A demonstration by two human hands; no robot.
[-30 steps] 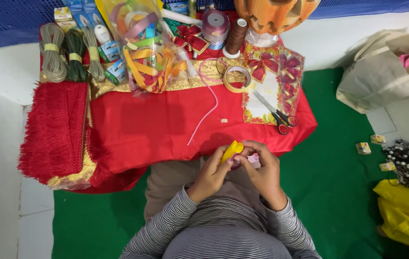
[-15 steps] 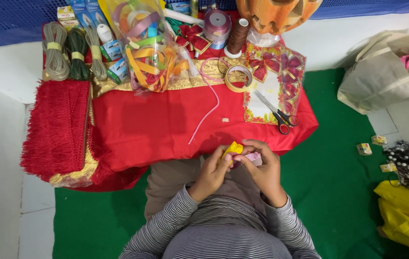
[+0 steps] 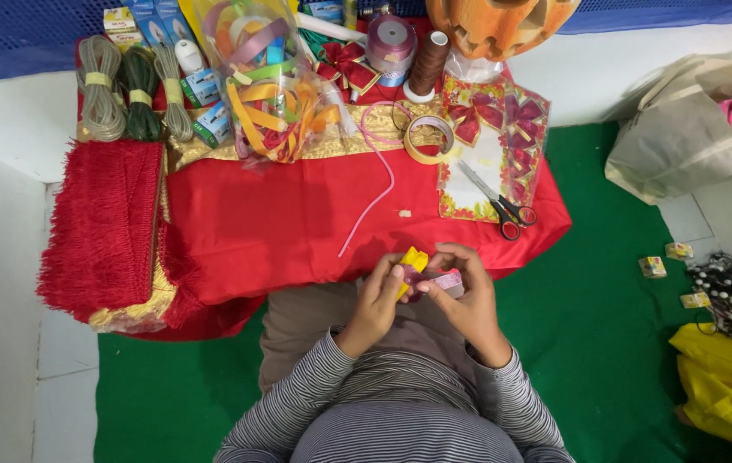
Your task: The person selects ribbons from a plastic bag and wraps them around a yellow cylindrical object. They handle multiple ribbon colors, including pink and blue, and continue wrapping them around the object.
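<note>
Down at the near edge of the red cloth [image 3: 297, 223], just off its border and over the lap: a small yellow ribbon piece [image 3: 411, 264], folded and glossy, standing up between both hands. Left hand [image 3: 376, 300] pinching it from the side with fingertips closed on it; right hand [image 3: 464, 296] curled around from the other side, thumb and forefinger pressed to the same piece, with something pale pink [image 3: 449, 281] tucked against the fingers, possibly more ribbon, too small to tell. Near the far edge, a clear plastic bag [image 3: 267, 81] stuffed with loops of orange, yellow, green and purple ribbon. At the far left corner, three bundles of cord [image 3: 130, 90], grey, dark green and pale green. Toward the right edge, scissors [image 3: 503, 206] lying on a bow-printed sheet [image 3: 481, 154], a tape roll [image 3: 428, 140] just beside it. Off the cloth, on the right, a beige bag [image 3: 683, 137], contents hidden.
</note>
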